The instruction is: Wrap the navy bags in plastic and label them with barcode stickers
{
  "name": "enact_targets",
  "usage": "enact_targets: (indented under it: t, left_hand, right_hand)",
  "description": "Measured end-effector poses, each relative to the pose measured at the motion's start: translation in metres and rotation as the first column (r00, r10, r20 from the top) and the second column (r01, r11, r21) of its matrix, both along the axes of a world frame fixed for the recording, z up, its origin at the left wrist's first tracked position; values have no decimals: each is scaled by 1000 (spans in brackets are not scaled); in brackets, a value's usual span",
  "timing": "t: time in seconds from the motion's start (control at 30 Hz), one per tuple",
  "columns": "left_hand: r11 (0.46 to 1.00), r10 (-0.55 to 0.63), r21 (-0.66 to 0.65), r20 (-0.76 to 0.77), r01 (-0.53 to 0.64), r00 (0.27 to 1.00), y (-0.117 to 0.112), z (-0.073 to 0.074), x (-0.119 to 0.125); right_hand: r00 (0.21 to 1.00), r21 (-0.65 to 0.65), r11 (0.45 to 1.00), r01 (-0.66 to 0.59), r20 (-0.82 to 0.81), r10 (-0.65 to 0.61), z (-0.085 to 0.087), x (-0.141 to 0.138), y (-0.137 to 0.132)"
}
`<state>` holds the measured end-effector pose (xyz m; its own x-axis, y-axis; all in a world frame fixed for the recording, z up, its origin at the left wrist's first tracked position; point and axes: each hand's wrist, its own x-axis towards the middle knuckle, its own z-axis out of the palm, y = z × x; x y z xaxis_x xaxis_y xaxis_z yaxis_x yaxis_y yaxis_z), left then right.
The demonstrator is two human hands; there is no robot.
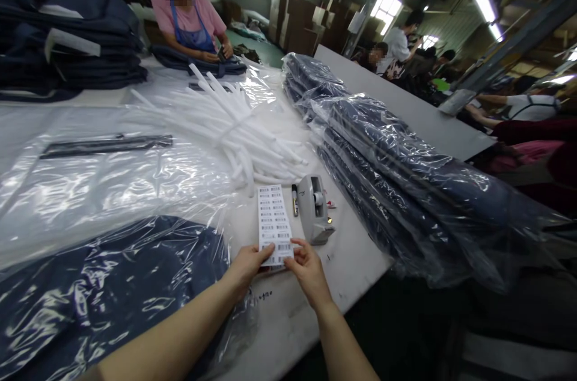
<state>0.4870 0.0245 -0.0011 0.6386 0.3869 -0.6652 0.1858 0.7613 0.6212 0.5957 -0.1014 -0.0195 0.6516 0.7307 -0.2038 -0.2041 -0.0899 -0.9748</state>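
Note:
A white sheet of barcode stickers [273, 222] lies on the white table [356, 255] near its front edge. My left hand [247, 265] pinches the sheet's lower left corner. My right hand [308, 268] pinches its lower right edge with thumb and forefinger. A dark blue garment in a clear plastic bag [103, 291] lies just left of my left forearm. A grey tape dispenser [315, 208] and a black marker [294, 199] sit right beside the sheet.
A bundle of white foam tubes [234, 122] lies behind the sheet. A long pile of bagged dark garments [406, 182] runs along the right. Folded dark fabric [67, 38] is stacked far left. A person in a pink shirt [189, 20] works at the far end; others sit far right.

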Motion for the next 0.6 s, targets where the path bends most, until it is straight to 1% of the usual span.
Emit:
enact_targets:
  t: [0.07,0.17,0.23,0.3,0.37,0.43,0.47,0.5,0.53,0.6]
  left_hand:
    - [999,4,-53,29,-3,1000,0,2,-1]
    - [988,9,-152,56,-1,998,2,3,-1]
    - [981,11,-196,74,4,997,3,1,1]
    - [979,9,-203,97,11,995,3,-3,3]
    - [985,2,-171,112,17,994,2,-8,5]
    - [994,-4,-109,112,16,994,1,-13,7]
    - [997,-3,-72,105,10,994,1,-14,7]
    - [999,1,-37,94,2,996,2,-16,8]
    - [1000,6,-5,78,-6,997,3,-17,8]
    - [999,19,48,34,-21,999,5,-17,8]
  right_hand:
    - [999,-10,1000,-17,-31,17,0,0,8]
    - [1000,-40,999,-21,-23,20,-1,4,13]
    - [998,-58,996,-63,22,64,-1,8,12]
    - [985,-99,990,-102,130,115,0,12,10]
    - [945,-132,985,-108,296,143,3,14,8]
    - [882,-107,990,-89,454,129,4,13,7]
    - [859,-81,993,-80,500,110,3,12,7]
    - [853,-58,996,-71,513,91,2,11,8]
    - [866,-48,997,-59,494,76,0,9,8]
    - [919,-74,997,-37,389,63,-4,6,9]
